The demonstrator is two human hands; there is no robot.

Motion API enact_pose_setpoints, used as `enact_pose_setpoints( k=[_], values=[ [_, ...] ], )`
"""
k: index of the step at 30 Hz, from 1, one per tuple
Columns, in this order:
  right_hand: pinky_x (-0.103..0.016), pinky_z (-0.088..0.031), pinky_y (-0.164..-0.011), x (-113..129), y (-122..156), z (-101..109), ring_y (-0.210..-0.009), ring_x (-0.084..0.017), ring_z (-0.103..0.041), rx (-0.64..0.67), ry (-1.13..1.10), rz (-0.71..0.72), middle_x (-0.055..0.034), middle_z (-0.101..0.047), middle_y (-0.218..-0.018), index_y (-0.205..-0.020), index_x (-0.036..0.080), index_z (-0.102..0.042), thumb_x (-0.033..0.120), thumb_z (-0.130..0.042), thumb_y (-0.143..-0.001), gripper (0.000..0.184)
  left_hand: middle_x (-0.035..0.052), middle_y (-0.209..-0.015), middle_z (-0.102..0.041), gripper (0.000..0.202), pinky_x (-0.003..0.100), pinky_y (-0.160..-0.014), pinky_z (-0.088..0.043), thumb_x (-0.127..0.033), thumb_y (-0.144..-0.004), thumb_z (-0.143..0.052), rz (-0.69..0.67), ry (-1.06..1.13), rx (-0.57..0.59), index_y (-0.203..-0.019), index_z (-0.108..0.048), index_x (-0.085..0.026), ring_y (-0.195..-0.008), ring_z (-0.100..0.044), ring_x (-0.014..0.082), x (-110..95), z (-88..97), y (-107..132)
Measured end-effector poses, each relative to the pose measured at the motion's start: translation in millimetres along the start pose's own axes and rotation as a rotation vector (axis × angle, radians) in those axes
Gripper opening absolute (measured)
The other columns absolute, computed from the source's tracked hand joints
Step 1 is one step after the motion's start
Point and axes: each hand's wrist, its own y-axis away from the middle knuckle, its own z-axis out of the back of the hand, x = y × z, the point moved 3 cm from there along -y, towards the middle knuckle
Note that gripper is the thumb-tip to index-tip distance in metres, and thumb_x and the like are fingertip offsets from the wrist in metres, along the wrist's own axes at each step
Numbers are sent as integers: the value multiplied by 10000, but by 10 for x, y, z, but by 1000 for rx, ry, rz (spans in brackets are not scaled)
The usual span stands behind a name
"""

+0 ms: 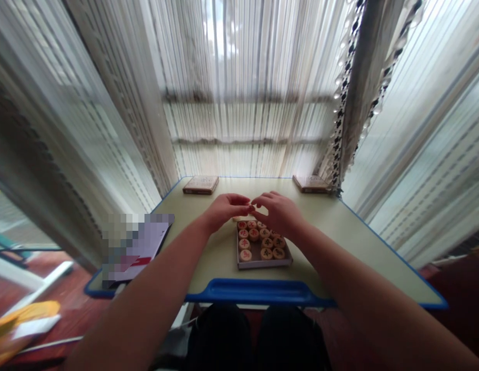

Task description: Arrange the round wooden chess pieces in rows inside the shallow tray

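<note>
A shallow grey box (263,263) lies on the pale table (340,237) in front of me, holding several round wooden game discs (266,253) with red or dark marks. My left hand (225,208) and my right hand (277,212) hover over the box's far end, fingertips meeting in a pinch. The fingers of both are curled together; what they hold between them is too small to name. My right hand hides the box's far right corner.
Two flat wooden boards lie at the table's far edge, one at the left (201,184) and one at the right (311,183). A booklet (141,247) rests on the left corner. Sheer curtains (243,87) hang behind. A blue tray lip (258,291) runs along the near edge.
</note>
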Motion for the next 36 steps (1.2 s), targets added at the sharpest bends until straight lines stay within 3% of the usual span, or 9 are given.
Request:
enact_pose_setpoints(
  k=[6, 9, 13, 16, 20, 23, 26, 30, 36],
  values=[
    [-280, -360, -673, 44, 8, -35, -814, -167, -503, 42, -16, -11, -20, -631, -860, -867, 235, -622, 392, -495, -784, 219, 115, -886, -656, 419, 325, -724, -477, -313, -603, -713, 40, -73, -6, -940, -609, -87, -779, -606, 163, -14, -21, 51],
    [-275, -356, -672, 39, 5, 8, -805, -163, -503, 33, -34, -45, -26, -631, -843, -846, 223, -628, 372, -514, -767, 203, 113, -927, -643, 422, 308, -677, -486, -367, -681, -635, 3, -145, -62, -1004, -580, -101, -783, -600, 159, -69, -31, 69],
    [-247, -345, -584, 6, 80, 147, -655, -127, -495, 55, -126, -191, -25, -616, -756, -797, 193, -635, 396, -538, -736, 233, 78, -886, -634, 367, 295, -676, -465, -431, -763, -505, -247, -576, -332, -934, -610, -125, -717, -567, 139, -176, 28, 137],
    [-235, -341, -559, 87, 238, 225, -591, -105, -476, 63, -218, -215, -23, -601, -716, -785, 172, -636, 396, -531, -739, 252, 68, -872, -631, 338, 289, -760, -432, -406, -798, -450, -356, -924, -386, -903, -626, -136, -718, -552, 138, -151, 35, 193],
    [-243, -367, -644, 302, 466, 189, -661, -117, -492, 21, -252, -122, -22, -590, -711, -752, 164, -618, 310, -541, -731, 167, 99, -864, -641, 396, 279, -791, -409, -372, -851, -337, -313, -1078, -432, -877, -641, -119, -813, -560, 168, -10, 70, 229],
    [-270, -367, -732, 405, 544, 125, -736, -139, -492, 18, -201, -53, -26, -581, -724, -737, 172, -613, 283, -574, -702, 123, 100, -845, -650, 415, 272, -775, -406, -358, -859, -309, -257, -1115, -361, -830, -656, -133, -834, -565, 175, 76, 67, 247],
    [-282, -365, -747, 417, 556, 109, -754, -151, -484, 26, -168, -43, -32, -572, -735, -723, 180, -620, 307, -588, -695, 134, 95, -827, -658, 402, 254, -726, -412, -364, -848, -333, -174, -1094, -316, -808, -664, -140, -794, -577, 165, 103, 70, 280],
    [-292, -364, -763, 388, 563, 130, -747, -150, -490, 50, -190, -51, -24, -569, -731, -724, 188, -628, 337, -593, -696, 156, 83, -840, -669, 353, 239, -700, -409, -354, -827, -382, -63, -1040, -349, -835, -667, -146, -780, -582, 156, 93, 95, 316],
    [-319, -345, -827, 403, 579, 134, -754, -148, -494, 123, -237, -38, -16, -560, -747, -744, 201, -652, 377, -614, -681, 191, 72, -838, -669, 293, 243, -705, -412, -331, -787, -440, -52, -1029, -353, -826, -674, -159, -783, -577, 158, 120, 113, 287]
  ],
)
